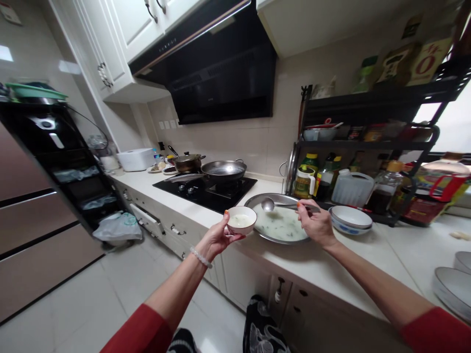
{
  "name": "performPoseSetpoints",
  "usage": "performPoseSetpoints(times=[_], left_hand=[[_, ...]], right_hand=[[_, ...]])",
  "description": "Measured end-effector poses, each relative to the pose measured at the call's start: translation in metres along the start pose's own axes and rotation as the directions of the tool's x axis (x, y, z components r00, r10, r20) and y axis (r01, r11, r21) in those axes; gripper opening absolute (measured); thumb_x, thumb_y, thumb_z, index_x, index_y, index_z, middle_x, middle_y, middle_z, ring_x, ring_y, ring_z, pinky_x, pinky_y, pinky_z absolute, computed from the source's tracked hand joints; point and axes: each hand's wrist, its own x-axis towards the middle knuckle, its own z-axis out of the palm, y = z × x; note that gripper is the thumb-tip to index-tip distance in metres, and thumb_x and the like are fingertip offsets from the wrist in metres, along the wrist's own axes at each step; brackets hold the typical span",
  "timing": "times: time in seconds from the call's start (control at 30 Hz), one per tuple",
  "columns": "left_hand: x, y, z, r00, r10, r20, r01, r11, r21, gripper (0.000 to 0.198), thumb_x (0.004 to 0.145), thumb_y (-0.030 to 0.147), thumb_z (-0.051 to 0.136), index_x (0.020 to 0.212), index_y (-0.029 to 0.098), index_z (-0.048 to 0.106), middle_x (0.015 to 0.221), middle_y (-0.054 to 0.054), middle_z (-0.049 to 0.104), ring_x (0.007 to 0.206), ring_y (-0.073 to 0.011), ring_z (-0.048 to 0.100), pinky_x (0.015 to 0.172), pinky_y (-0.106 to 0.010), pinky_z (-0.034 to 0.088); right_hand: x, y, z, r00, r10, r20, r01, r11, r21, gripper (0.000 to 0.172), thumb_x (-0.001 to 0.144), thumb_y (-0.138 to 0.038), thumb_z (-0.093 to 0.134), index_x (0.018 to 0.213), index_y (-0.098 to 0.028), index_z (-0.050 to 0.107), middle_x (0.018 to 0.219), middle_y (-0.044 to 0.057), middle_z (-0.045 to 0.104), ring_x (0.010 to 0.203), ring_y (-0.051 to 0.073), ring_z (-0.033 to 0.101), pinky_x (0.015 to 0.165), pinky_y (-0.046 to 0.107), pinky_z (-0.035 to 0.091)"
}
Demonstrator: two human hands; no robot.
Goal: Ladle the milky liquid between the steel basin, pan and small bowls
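Observation:
My left hand (pixel 218 236) grips a small white bowl (pixel 242 230) from its left side, thumb at the rim and fingers beneath. Some pale, milky soup lies in the bowl, which is held beside the counter's front edge. In my right hand (pixel 317 226) is the handle of a metal ladle (pixel 268 205). The ladle's head is over a wide metal basin (pixel 257 197) of whitish soup with green bits; whether it touches the soup I cannot tell. The basin rests on the counter, close to the right of the small bowl.
Stacked bowls (pixel 351 218) stand just right of the basin, before a black rack (pixel 368 144) of bottles. More bowls (pixel 454 289) sit at the far right. Left of the basin, a wok (pixel 224 169) and a lidded pot (pixel 187 162) stand on the stove (pixel 198 195).

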Motion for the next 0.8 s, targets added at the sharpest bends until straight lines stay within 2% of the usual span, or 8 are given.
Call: performPoseSetpoints(times=[0.1,0.23,0.33,0.4,0.57,0.8], left_hand=[[0.001,0.0,-0.002,1.0,-0.009,0.026,0.009,1.0,-0.001,0.064,0.078,0.046,0.063,0.126,0.007,0.047,0.106,-0.025,0.06,0.093,-0.0343,0.065,0.071,-0.045,0.059],[0.001,0.0,-0.002,1.0,-0.01,0.021,0.01,1.0,0.0,0.067,0.076,0.046,0.065,0.128,0.009,0.045,0.108,-0.024,0.06,0.093,-0.0341,0.065,0.072,-0.045,0.059],[0.0,0.0,-0.001,1.0,-0.015,0.013,0.015,1.0,0.002,0.067,0.076,0.046,0.065,0.128,0.01,0.045,0.109,-0.024,0.06,0.091,-0.0337,0.066,0.071,-0.045,0.059],[0.0,0.0,0.0,1.0,-0.013,0.012,0.013,1.0,0.0,0.066,0.076,0.046,0.065,0.128,0.01,0.045,0.109,-0.025,0.06,0.09,-0.0335,0.066,0.071,-0.046,0.059],[-0.002,0.0,0.001,1.0,-0.005,0.014,0.005,1.0,0.004,0.065,0.077,0.045,0.065,0.128,0.01,0.046,0.107,-0.023,0.061,0.091,-0.0334,0.066,0.071,-0.045,0.059],[-0.002,0.001,0.0,1.0,-0.012,0.025,0.012,1.0,0.007,0.066,0.077,0.046,0.064,0.128,0.009,0.045,0.106,-0.024,0.061,0.091,-0.0342,0.066,0.069,-0.043,0.059]], right_hand=[[-0.003,0.014,0.004,0.999,0.026,0.042,-0.023,0.998,-0.06,0.025,0.086,-0.039,0.048,0.084,-0.017,0.061,0.052,-0.001,0.057,0.047,0.015,0.06,0.044,0.023,0.046],[-0.007,0.015,0.005,0.976,0.208,0.069,-0.208,0.978,-0.01,0.028,0.083,-0.042,0.05,0.085,-0.017,0.06,0.05,-0.001,0.057,0.04,0.015,0.057,0.038,0.023,0.044],[-0.003,0.018,0.006,0.916,0.402,0.012,-0.401,0.913,0.078,0.025,0.079,-0.04,0.054,0.08,-0.016,0.059,0.047,-0.001,0.057,0.035,0.014,0.054,0.033,0.022,0.041],[0.003,0.023,0.005,0.869,0.494,-0.038,-0.486,0.864,0.132,0.02,0.076,-0.036,0.056,0.077,-0.016,0.058,0.047,-0.001,0.058,0.034,0.013,0.052,0.03,0.021,0.04],[0.018,0.027,-0.001,0.836,0.543,-0.076,-0.517,0.827,0.22,0.012,0.072,-0.027,0.058,0.071,-0.015,0.058,0.045,-0.001,0.058,0.035,0.012,0.052,0.029,0.019,0.039],[0.033,0.006,-0.004,0.771,0.625,-0.12,-0.548,0.747,0.377,0.004,0.067,-0.017,0.059,0.066,-0.016,0.055,0.042,-0.002,0.055,0.034,0.01,0.049,0.026,0.016,0.036]])
